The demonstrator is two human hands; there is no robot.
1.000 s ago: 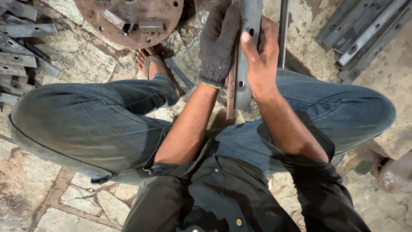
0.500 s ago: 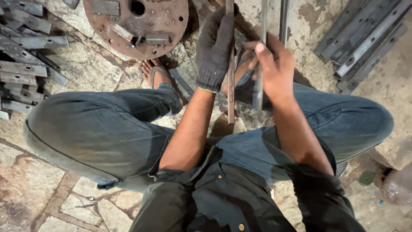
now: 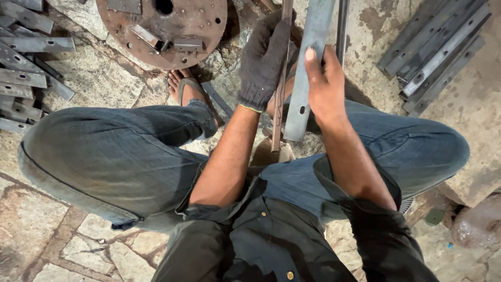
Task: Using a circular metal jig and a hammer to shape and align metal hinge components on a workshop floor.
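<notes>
I squat on a stone floor with my knees apart. My left hand, in a dark knitted glove, grips a thin rusty metal bar that stands nearly upright between my legs. My bare right hand is closed around a wider grey flat steel strip with a hole near its lower end. The two pieces run side by side, close together. Both reach past the top edge of the view.
A rusty round steel plate with holes and welded blocks lies ahead of my sandalled foot. Grey drilled strips are stacked at the left and the upper right. A thin rod stands beside the strip.
The grey strip has turned from edge-on to show its flat face, and my right hand has shifted its hold on it. The view has tilted down a little.
</notes>
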